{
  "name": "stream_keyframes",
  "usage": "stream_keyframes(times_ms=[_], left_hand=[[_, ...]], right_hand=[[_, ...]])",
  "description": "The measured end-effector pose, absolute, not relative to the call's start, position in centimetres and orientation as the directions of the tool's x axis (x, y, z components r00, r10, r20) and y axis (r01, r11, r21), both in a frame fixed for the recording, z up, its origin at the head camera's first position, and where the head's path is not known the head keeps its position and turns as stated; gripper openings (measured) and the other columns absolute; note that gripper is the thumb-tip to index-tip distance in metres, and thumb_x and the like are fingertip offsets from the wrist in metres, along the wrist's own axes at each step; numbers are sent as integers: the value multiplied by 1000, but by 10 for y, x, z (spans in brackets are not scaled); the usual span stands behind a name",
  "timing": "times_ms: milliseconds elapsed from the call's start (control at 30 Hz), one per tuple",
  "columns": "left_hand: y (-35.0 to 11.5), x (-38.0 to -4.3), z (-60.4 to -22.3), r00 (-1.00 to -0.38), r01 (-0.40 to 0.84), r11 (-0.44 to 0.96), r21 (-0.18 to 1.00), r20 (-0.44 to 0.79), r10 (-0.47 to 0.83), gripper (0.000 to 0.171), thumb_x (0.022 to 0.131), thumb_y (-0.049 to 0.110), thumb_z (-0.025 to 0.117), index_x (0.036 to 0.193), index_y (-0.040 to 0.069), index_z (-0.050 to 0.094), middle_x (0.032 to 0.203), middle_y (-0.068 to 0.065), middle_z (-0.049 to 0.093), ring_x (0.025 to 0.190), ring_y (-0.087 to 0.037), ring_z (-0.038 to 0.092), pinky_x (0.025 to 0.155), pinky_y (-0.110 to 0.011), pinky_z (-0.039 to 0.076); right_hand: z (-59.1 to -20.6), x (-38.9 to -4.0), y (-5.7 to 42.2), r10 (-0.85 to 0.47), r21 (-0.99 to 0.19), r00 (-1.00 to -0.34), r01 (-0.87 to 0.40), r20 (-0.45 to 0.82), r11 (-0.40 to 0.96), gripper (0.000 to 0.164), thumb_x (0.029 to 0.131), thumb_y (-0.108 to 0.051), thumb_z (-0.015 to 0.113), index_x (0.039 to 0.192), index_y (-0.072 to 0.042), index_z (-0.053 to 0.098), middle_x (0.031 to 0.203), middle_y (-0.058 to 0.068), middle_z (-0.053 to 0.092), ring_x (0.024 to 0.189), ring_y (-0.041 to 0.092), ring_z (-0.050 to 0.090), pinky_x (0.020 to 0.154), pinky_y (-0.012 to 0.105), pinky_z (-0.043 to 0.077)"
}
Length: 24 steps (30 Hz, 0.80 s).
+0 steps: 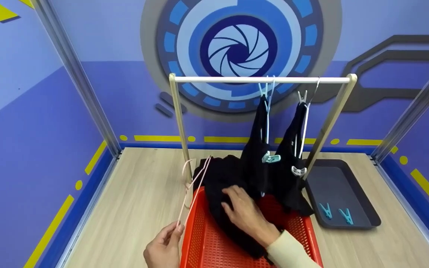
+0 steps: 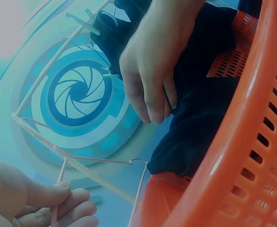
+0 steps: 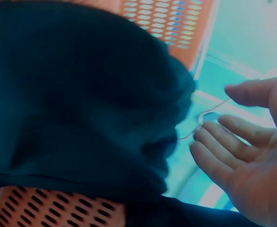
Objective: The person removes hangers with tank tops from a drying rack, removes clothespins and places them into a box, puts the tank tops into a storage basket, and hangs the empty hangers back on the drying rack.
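Note:
My left hand [image 1: 164, 245] pinches a thin pink clothes hanger [image 1: 207, 163] between thumb and fingers, left of the red basket. The hanger's upper part leans toward the rack's left post. A black garment [image 1: 229, 171] drapes over the basket's far rim and down into it. Above this cloth is my right hand [image 1: 246, 214], its fingers loosely bent and gripping nothing. In the right wrist view, the right hand [image 3: 247, 161] has thumb and fingers apart beside the black cloth; whether they touch it I cannot tell.
A red perforated basket [image 1: 191, 238] stands below a drying rack [image 1: 218, 79]. Two black garments [image 1: 256, 137] [image 1: 289, 137] hang there on a blue and a white hanger, with clothespins. At right, a dark grey tray [image 1: 333, 178] holds two teal clothespins [image 1: 326, 211] [image 1: 346, 216].

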<state>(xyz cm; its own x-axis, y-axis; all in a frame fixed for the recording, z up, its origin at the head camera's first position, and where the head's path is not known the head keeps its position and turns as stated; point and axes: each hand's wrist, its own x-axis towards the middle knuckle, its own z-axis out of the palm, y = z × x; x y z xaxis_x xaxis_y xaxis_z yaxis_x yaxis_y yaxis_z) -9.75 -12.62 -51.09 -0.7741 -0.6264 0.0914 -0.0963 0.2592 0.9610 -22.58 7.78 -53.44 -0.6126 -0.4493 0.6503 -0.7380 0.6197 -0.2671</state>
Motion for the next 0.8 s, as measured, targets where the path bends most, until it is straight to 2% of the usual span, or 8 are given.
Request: stream_keyframes(times_ms=[133, 233, 367, 467, 667, 800], left_hand=[[-127, -98, -510, -783, -76, 236, 969, 88, -616, 14, 92, 1, 82, 106, -1, 82, 93, -12, 80, 82, -23, 78, 68, -20, 61], [-128, -99, -508, -791, -96, 237, 967, 71, -608, 14, 93, 0, 81, 107, -1, 82, 94, -12, 80, 83, -22, 78, 69, -20, 61], [-129, -101, -505, -796, -139, 278, 950, 60, -602, 14, 94, 2, 81, 108, 1, 82, 92, -9, 80, 81, -23, 78, 64, -19, 59], [-129, -102, -504, -793, -143, 333, 932, 94, -603, 14, 93, 4, 82, 107, 2, 83, 89, -7, 80, 78, -23, 77, 61, -21, 58], [-131, -103, -503, -770, -97, 474, 875, 236, -593, 14, 89, 5, 85, 103, 1, 83, 82, -6, 79, 68, -19, 75, 55, -26, 57], [-130, -103, -501, -773, -102, 483, 869, 237, -589, 14, 89, 4, 85, 103, 1, 83, 82, -6, 79, 67, -19, 74, 54, -25, 55]], right_hand=[[-544, -237, 69, -418, -255, -631, -703, 653, 664, 43, 84, -6, 88, 120, 6, 69, 114, 17, 68, 104, 33, 67, 91, 45, 59], [-550, -243, 66, -439, -201, -640, -681, 631, 704, 49, 83, -10, 89, 123, 8, 67, 119, 21, 67, 106, 36, 66, 92, 47, 58], [-556, -250, 66, -467, -97, -625, -657, 626, 748, 53, 78, -10, 91, 122, 8, 68, 115, 20, 67, 100, 35, 64, 85, 46, 58], [-559, -255, 67, -473, -43, -598, -648, 647, 760, 47, 75, -5, 91, 116, 5, 71, 106, 16, 67, 92, 33, 63, 78, 43, 57], [-562, -263, 67, -484, 34, -556, -632, 676, 774, 29, 76, 4, 83, 103, -1, 74, 92, 11, 62, 80, 29, 57, 66, 37, 52], [-561, -263, 66, -473, 36, -557, -621, 682, 783, 27, 73, 8, 82, 95, -3, 72, 88, 10, 58, 77, 28, 55, 63, 36, 49]])
